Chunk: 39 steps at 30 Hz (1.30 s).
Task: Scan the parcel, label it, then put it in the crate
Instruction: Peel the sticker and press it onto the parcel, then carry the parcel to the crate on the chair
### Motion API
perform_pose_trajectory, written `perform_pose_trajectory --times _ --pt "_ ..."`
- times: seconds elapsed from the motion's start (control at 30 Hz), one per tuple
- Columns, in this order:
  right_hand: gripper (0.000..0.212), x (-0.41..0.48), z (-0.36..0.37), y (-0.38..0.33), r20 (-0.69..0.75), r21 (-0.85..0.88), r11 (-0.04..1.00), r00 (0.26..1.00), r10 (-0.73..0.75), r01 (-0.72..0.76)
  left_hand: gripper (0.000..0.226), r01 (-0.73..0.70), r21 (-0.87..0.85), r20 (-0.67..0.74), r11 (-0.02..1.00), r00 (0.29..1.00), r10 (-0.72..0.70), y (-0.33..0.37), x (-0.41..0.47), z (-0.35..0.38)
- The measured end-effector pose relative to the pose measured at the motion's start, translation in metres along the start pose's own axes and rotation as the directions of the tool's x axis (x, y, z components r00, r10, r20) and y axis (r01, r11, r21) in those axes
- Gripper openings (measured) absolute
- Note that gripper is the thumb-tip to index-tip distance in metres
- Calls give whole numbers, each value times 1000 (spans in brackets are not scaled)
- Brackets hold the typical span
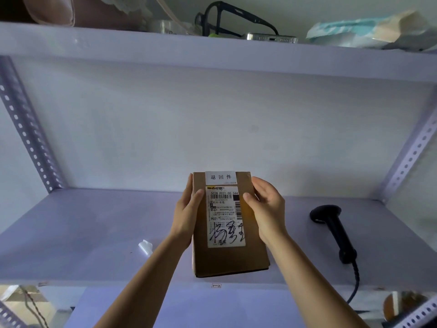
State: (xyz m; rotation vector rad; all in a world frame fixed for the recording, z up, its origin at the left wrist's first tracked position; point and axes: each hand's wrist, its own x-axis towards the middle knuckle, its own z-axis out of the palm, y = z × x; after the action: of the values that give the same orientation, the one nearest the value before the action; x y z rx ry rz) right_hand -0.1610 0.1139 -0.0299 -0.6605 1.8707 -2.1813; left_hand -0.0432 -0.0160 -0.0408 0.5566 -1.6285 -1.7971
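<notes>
A brown cardboard parcel (pixel 227 259) is held above the shelf board (pixel 94 233) in the middle of the head view. It carries a white shipping label with a barcode and handwriting, and a small white sticker (pixel 220 177) with printed characters at its far edge. My left hand (pixel 186 216) grips the parcel's left side, thumb on top. My right hand (pixel 267 209) holds the right side, thumb on the label's edge. A black handheld barcode scanner (pixel 335 230) lies on the shelf to the right. No crate is in view.
A scrap of white paper (pixel 145 247) lies on the shelf left of my left forearm. The scanner's cable (pixel 354 285) hangs over the front edge. Perforated metal uprights stand at both sides. The upper shelf (pixel 212 58) holds glasses, a phone and wrapped packets.
</notes>
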Motion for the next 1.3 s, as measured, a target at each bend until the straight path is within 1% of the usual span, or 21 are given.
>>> perform_pose_trajectory --times 0.1,0.17,0.23,0.27,0.37,0.4,0.43,0.5,0.53,0.67,0.77,0.87,0.93,1.0,1.07,1.1,1.2,1.23,1.3 --pt "46 3 -6 4 53 48 998 998 39 -42 51 20 -21 156 1000 988 -17 0 4 -5" --pt "46 3 -8 5 77 70 996 996 50 -56 57 23 -10 201 1000 979 -21 -1 5 -8" --pt "50 5 -9 5 84 95 993 995 55 -63 69 37 -18 180 999 983 -34 -4 5 -9" --pt "53 6 -9 6 79 103 992 995 67 -75 72 40 -38 163 998 986 -33 -8 5 -10" --pt "52 9 -11 11 70 54 994 994 88 -92 78 62 -117 124 991 991 -47 -18 2 -7" --pt "50 9 -11 12 64 33 995 994 94 -96 76 73 -141 110 987 992 -58 -19 0 -6" --pt "48 9 -12 13 54 27 994 993 104 -105 69 75 -149 94 986 994 -61 -21 -2 -4" --pt "48 7 -12 13 33 62 991 992 119 -121 50 73 -140 62 987 996 -65 -22 -4 -2" --pt "47 5 -12 12 28 84 989 992 119 -121 44 74 -137 47 988 997 -68 -21 -4 -2" --pt "43 1 -12 11 35 82 987 990 136 -139 48 75 -157 67 985 996 -65 -12 1 -1" --pt "41 -3 -19 8 71 129 983 990 119 -127 47 76 -137 149 988 987 -55 -5 3 1" --pt "43 -7 -29 -4 156 136 988 987 50 -71 55 89 -94 292 992 955 -58 -4 1 6" --pt "50 -9 -40 -14 230 81 994 972 48 -68 52 117 -117 379 986 923 -65 -4 -2 9" --pt "57 -12 -50 -22 280 5 997 958 67 -71 46 132 -143 429 981 901 -59 -2 -5 11" --pt "50 -18 -58 -28 250 -15 998 966 64 -62 43 126 -187 444 974 895 -31 0 -6 14" --pt "45 -21 -61 -31 203 -12 998 977 61 -60 43 131 -210 431 969 902 -28 -1 -5 15" --pt "31 -30 -66 -37 33 -26 999 998 46 -45 35 197 -276 360 941 929 -89 -3 -8 19" --pt "29 -34 -67 -40 -3 -36 999 999 36 -36 31 209 -292 357 933 929 -97 -5 -9 21" --pt "34 -43 -70 -46 -33 -56 998 999 9 -11 28 208 -288 384 935 919 -86 -11 -12 24"
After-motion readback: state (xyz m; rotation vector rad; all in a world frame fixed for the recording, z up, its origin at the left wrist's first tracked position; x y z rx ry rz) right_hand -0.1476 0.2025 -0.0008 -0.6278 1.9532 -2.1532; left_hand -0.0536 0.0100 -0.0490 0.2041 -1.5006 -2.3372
